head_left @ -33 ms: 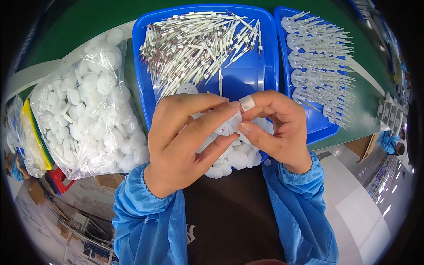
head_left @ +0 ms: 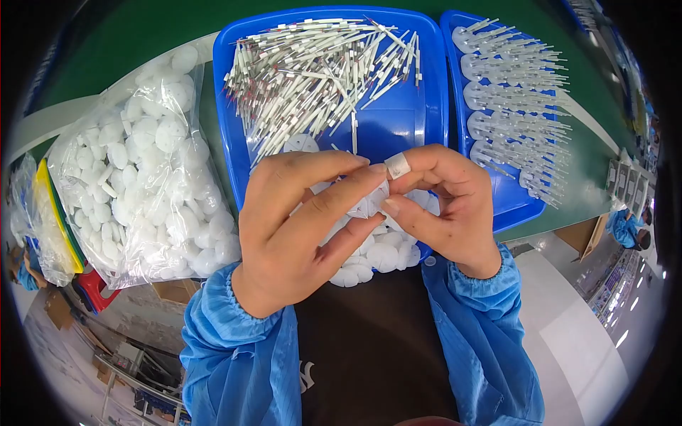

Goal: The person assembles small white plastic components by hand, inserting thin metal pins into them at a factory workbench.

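Both hands meet over the near edge of the middle blue tray point(head_left: 227, 106), pinching one small white plastic piece point(head_left: 369, 204) between them. Left hand point(head_left: 298, 227) has thumb and forefinger closed on its left side, right hand point(head_left: 447, 206) closes on the right, a strip of tape on one fingertip. The piece looks light, thin and stiff, probably a bit slick, so I'd take it by the rims with fingertips, no squeezing. Wrists angle inward, blue sleeves point(head_left: 234, 341) coming up from below. More white pieces point(head_left: 376, 255) sit piled under the hands, thin test strips point(head_left: 320, 71) heaped at the tray's far end. A clear bag of white discs point(head_left: 142, 163) lies on the green surface point(head_left: 142, 35) to the left.
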Demonstrator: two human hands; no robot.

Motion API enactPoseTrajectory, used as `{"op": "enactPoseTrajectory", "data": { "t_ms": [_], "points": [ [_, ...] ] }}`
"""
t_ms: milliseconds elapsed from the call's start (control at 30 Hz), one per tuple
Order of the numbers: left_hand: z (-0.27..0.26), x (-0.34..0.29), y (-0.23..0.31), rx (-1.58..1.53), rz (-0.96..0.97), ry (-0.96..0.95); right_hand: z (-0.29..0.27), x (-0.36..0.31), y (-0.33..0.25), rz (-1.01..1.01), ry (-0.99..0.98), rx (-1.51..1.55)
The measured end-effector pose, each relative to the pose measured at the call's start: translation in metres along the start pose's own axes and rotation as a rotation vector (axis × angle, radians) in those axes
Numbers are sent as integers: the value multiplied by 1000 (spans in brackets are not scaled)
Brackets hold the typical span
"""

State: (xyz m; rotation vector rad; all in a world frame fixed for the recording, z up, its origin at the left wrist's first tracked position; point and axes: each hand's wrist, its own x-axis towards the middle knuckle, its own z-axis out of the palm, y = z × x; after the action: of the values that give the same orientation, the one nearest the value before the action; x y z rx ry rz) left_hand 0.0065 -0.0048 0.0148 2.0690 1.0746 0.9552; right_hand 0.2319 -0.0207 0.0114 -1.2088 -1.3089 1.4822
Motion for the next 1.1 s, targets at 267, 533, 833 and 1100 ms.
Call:
{"op": "enactPoseTrajectory", "data": {
  "t_ms": [267,533,833,1100],
  "points": [
    [6,-2,0,29,81,60,-1,-2,1,-18,-40,57],
    [5,-4,2,-14,60,34,0,-2,0,-13,-48,98],
    [-1,-3,-1,-52,67,-1,-5,-3,-6,45,-12,59],
    [-4,-15,-4,-31,70,-19,2,-5,-5,43,-56,-36]
  ]
}}
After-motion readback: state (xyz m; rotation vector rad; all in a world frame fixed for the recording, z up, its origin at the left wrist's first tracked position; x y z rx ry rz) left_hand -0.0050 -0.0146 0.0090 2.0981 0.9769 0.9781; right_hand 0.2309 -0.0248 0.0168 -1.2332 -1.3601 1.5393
